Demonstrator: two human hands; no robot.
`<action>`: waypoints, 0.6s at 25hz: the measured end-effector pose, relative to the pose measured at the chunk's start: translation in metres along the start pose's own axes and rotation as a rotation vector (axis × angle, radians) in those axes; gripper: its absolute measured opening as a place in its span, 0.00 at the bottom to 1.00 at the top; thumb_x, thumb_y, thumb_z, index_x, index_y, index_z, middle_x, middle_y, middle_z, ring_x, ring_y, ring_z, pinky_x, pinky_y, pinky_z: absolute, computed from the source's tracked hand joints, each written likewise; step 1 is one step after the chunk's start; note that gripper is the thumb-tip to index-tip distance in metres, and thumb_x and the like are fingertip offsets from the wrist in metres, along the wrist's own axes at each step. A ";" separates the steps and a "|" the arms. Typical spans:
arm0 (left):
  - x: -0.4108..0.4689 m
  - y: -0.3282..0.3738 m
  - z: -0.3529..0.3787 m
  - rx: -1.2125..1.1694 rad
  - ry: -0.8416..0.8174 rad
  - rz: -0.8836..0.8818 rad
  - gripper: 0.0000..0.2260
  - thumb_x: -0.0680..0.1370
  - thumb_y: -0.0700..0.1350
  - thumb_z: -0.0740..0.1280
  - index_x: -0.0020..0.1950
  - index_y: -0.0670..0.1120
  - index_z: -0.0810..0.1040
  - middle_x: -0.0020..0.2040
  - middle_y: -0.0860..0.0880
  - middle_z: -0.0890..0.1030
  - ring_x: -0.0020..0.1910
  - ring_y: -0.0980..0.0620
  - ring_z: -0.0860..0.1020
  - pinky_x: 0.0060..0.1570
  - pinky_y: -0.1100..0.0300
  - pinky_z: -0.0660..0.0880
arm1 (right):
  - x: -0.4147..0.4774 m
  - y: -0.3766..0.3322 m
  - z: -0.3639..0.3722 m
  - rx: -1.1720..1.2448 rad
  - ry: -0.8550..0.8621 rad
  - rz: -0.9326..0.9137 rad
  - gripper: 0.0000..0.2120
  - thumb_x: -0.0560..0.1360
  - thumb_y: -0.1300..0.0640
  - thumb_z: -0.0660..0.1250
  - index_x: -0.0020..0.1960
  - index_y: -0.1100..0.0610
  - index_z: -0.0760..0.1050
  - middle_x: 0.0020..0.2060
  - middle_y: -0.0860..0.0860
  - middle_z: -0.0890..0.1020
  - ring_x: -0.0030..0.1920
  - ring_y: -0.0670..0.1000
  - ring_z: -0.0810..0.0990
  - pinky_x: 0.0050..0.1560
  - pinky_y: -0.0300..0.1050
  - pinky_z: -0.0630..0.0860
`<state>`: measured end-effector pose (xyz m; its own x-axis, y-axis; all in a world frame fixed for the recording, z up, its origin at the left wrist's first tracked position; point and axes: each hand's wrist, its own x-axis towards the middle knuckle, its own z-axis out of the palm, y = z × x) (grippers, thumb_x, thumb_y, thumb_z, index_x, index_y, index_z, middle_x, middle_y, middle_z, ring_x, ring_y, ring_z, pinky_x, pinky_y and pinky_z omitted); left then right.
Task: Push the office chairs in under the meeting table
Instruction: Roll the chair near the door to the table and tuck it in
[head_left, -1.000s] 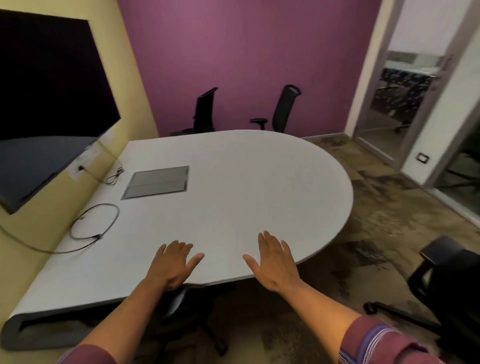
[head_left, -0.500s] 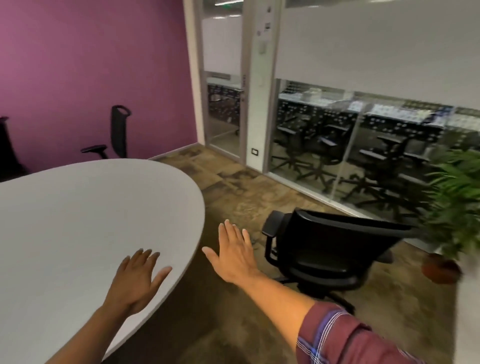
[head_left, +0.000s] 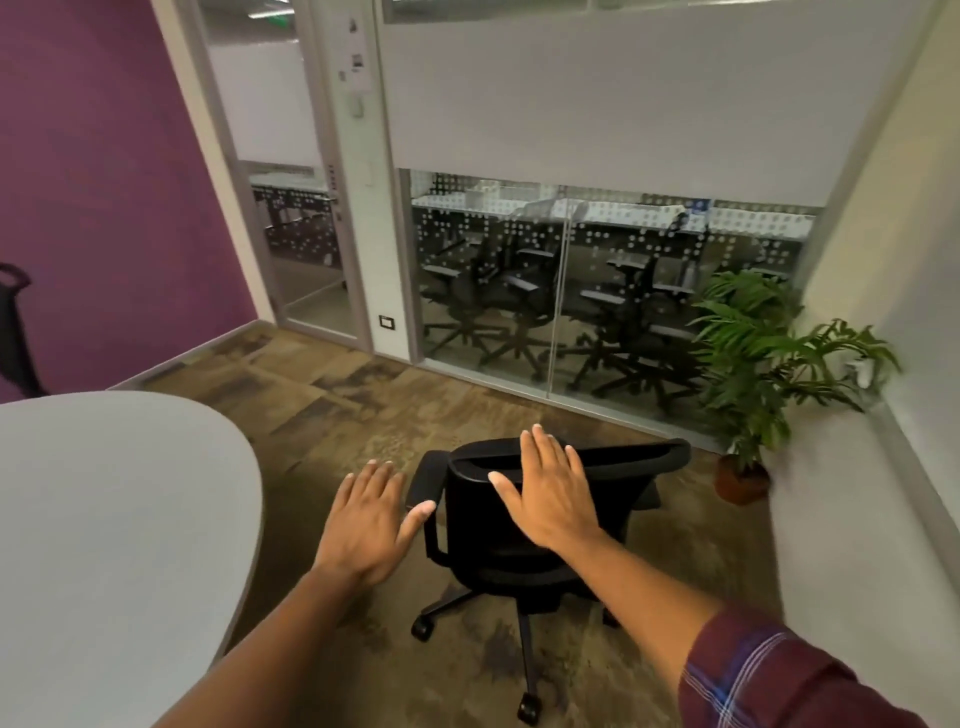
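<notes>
**Reaching for the loose chair**

While both hands hang open in the air, the step in hand looks like the approach to a chair, not yet the push. The black office chair (head_left: 524, 525) stands on the carpet to the right of the counter (head_left: 119, 519), clear of its rounded end and not under it. Its backrest top faces the glass wall; its near armrest (head_left: 423, 480) points toward the counter side.

The right hand (head_left: 550, 493) is spread flat, fingers (head_left: 540, 452) wide and holding nothing, and lies over the backrest in the view; whether it touches the chair I cannot tell. The left hand (head_left: 369, 525) is likewise open and empty, its thumb just beside the armrest, with no grip taken.

My judgement: the next move calls for a firm hold on the backrest or the arms, then a turn of the chair on its castors so the seat faces the counter, and a roll leftward until the seat slides beneath the edge. The potted plant (head_left: 769, 374) stands well apart on the right, so it should not hinder. Another chair (head_left: 15, 332) shows at the far left, beyond the counter.
</notes>
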<state>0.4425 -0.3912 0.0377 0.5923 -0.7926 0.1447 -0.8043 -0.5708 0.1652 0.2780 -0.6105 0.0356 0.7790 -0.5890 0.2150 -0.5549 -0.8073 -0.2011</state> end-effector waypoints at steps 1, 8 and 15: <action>0.023 0.021 0.006 0.010 0.002 0.037 0.44 0.81 0.74 0.39 0.86 0.48 0.64 0.86 0.45 0.63 0.87 0.45 0.54 0.85 0.45 0.47 | 0.007 0.026 -0.002 -0.016 0.013 0.032 0.49 0.80 0.25 0.37 0.85 0.60 0.56 0.85 0.59 0.59 0.84 0.59 0.60 0.84 0.62 0.55; 0.108 0.109 0.036 0.021 -0.061 0.148 0.43 0.82 0.75 0.40 0.87 0.47 0.59 0.88 0.43 0.59 0.88 0.44 0.49 0.86 0.44 0.43 | 0.025 0.129 -0.010 -0.133 0.004 0.115 0.48 0.80 0.26 0.39 0.85 0.60 0.55 0.85 0.59 0.60 0.84 0.58 0.59 0.84 0.61 0.54; 0.156 0.129 0.062 0.081 -0.217 0.149 0.44 0.81 0.76 0.42 0.86 0.48 0.62 0.86 0.42 0.63 0.86 0.41 0.56 0.85 0.41 0.50 | 0.043 0.185 -0.010 -0.126 -0.147 0.101 0.61 0.70 0.19 0.25 0.85 0.58 0.56 0.85 0.57 0.60 0.85 0.56 0.56 0.84 0.56 0.50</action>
<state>0.4280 -0.6017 0.0213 0.4495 -0.8917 -0.0524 -0.8884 -0.4524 0.0780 0.2063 -0.7855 0.0174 0.7466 -0.6629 0.0561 -0.6572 -0.7481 -0.0916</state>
